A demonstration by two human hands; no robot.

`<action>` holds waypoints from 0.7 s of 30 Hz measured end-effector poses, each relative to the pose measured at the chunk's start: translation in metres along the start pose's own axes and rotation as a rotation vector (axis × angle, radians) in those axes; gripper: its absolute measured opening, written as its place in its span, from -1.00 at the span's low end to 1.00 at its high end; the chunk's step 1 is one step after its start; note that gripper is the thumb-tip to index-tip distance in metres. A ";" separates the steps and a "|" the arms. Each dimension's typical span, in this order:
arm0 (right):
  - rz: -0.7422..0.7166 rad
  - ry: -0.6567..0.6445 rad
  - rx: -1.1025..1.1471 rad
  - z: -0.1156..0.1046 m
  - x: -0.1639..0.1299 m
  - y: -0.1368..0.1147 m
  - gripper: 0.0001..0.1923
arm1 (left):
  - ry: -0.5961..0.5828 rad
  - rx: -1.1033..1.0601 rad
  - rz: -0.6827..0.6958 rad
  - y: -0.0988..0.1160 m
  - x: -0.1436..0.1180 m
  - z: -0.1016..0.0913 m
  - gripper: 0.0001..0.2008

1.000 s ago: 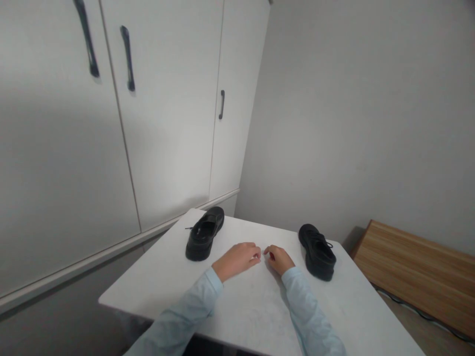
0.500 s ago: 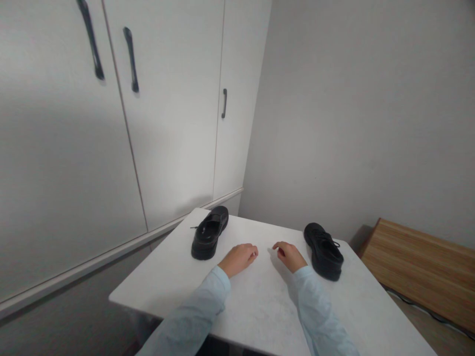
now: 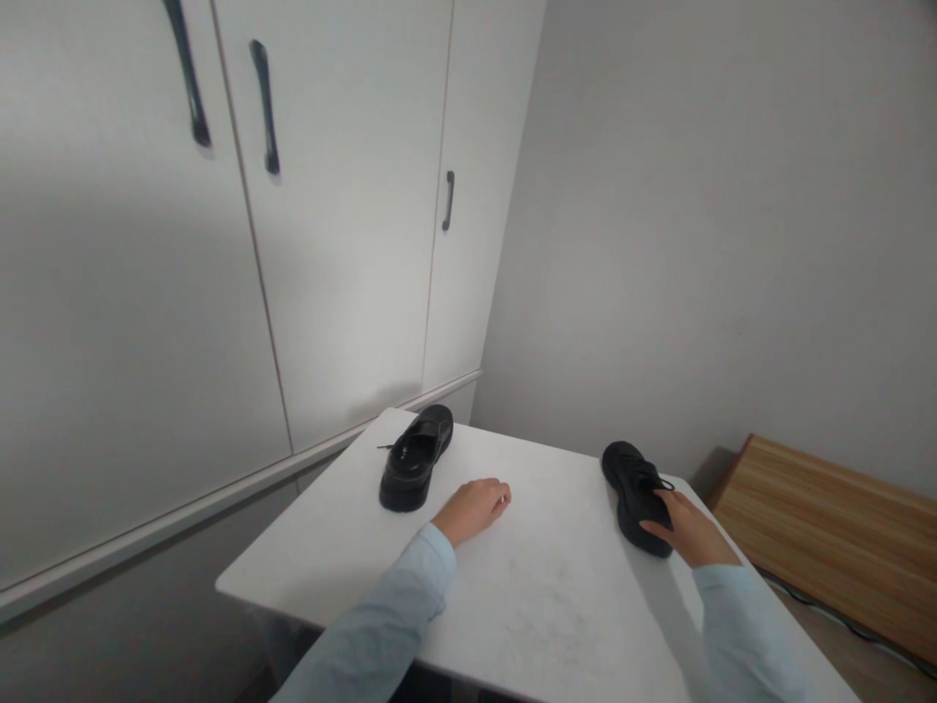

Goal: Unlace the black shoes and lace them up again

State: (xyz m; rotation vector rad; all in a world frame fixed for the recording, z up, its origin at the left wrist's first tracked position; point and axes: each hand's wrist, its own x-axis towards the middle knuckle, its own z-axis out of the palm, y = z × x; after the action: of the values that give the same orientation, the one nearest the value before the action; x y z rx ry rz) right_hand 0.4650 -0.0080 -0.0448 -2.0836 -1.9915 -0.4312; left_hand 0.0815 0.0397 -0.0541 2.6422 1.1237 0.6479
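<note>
Right hand on the right shoe, left hand resting on the white surface.

The right hand (image 3: 688, 532) lies over the heel end of the right black shoe (image 3: 635, 493), at about 3 o'clock on the surface (image 3: 542, 596); thumb and fingers curve around the shoe's rear, so its grip is closing on the shoe, which stands on its sole. The left hand (image 3: 472, 508) rests near the middle of the surface with fingers loosely curled, its grip holding nothing. The left black shoe (image 3: 416, 471) stands at about 11 o'clock from that hand, just beside it and not touched. White cabinet doors (image 3: 344, 225) with dark handles rise at 10 o'clock; a wooden bench (image 3: 835, 537) sits at 3 o'clock beyond the surface.
</note>
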 end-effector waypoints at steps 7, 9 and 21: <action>-0.037 0.100 0.097 0.020 -0.003 0.011 -0.69 | -0.001 -0.011 -0.014 -0.002 0.000 0.001 -0.80; -0.053 0.115 0.121 0.019 -0.003 0.009 -0.69 | 0.007 -0.013 -0.014 -0.004 0.000 0.002 -0.80; -0.202 0.160 0.041 -0.008 -0.017 -0.062 -0.79 | 0.038 -0.022 -0.019 -0.002 0.002 -0.001 -0.81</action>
State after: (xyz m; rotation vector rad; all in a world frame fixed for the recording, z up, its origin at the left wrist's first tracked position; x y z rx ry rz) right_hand 0.4017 -0.0238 -0.0458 -1.7707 -2.1033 -0.5690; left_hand 0.0805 0.0423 -0.0533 2.6082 1.1436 0.7061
